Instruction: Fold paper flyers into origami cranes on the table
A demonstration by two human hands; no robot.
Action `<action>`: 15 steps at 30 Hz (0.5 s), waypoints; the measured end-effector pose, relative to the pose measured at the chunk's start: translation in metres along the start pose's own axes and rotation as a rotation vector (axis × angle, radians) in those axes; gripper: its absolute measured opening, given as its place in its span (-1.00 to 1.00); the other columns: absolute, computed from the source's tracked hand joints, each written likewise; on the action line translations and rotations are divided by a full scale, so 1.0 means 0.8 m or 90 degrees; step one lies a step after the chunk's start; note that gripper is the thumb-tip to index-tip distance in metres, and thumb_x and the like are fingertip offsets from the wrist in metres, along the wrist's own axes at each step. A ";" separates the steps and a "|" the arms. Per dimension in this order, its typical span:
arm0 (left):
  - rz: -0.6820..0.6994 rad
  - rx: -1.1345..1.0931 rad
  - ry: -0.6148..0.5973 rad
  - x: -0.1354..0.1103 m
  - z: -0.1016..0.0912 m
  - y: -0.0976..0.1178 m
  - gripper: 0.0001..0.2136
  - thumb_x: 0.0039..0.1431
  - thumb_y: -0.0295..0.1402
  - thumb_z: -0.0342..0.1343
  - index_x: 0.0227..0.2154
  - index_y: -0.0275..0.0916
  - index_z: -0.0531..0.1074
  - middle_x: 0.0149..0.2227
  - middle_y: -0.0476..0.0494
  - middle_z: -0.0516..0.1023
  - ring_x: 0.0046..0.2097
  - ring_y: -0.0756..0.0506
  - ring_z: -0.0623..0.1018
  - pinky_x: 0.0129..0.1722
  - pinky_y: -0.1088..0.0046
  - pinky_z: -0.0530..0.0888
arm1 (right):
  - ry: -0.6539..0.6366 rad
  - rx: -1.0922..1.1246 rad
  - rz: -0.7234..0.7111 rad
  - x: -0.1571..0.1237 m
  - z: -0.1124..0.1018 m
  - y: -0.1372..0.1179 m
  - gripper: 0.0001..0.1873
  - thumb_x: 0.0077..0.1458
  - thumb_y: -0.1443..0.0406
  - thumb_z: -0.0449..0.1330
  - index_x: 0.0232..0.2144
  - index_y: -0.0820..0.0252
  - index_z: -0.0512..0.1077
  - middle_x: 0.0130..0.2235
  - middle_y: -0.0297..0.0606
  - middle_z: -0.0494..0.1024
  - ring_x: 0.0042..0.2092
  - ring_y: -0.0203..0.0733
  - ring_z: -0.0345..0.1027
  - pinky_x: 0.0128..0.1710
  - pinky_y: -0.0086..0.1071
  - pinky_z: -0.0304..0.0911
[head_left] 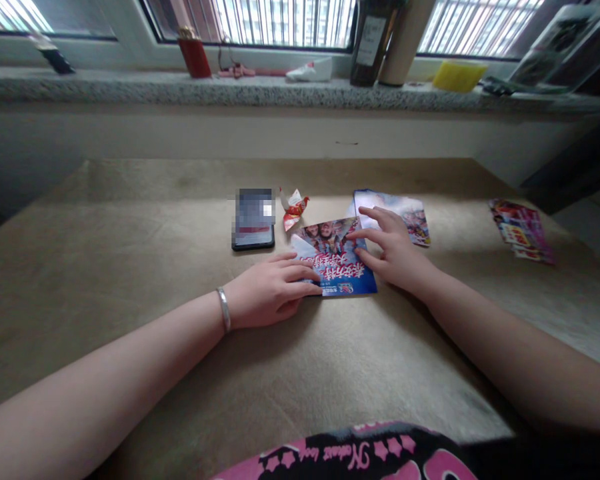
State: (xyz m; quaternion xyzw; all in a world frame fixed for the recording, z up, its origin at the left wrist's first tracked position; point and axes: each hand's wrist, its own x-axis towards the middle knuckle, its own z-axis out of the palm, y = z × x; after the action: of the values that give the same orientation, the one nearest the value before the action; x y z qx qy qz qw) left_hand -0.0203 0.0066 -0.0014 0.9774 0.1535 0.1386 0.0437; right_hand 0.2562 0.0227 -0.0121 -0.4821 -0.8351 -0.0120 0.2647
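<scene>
A blue printed leaflet (336, 267) with red and white characters lies on the tan table (130, 253). My left hand (273, 290), with a silver bangle at the wrist, rests on the leaflet's left edge, fingers stretched flat and pressing the paper down. My right hand (393, 250) lies on the leaflet's right side, fingers spread and flat on the paper. A second printed leaflet (410, 213) sits just behind my right hand. A small folded paper figure (294, 208) in red and white stands behind the leaflet.
A dark phone (253, 220) lies left of the folded figure. A stack of pink leaflets (521, 230) sits at the table's right edge. The stone windowsill (130, 87) holds a red cup (195, 57), a dark bottle (373, 40) and a yellow box (459, 75).
</scene>
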 end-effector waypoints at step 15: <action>0.015 0.041 -0.007 -0.010 -0.006 -0.024 -0.64 0.25 -0.48 -0.10 0.10 -0.19 0.29 -0.02 -0.18 0.50 -0.03 -0.11 0.48 -0.05 0.26 0.46 | -0.182 0.085 -0.190 -0.005 -0.006 -0.002 -0.72 0.15 0.36 0.05 -0.13 0.12 0.48 0.03 -0.20 0.48 0.11 -0.13 0.27 0.12 -0.10 0.21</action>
State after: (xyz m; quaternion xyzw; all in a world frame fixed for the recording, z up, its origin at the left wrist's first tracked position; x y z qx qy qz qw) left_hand -0.0345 0.0224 -0.0018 0.9808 0.1460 0.1287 0.0112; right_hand 0.2590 0.0171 -0.0094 -0.3310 -0.9253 0.0727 0.1701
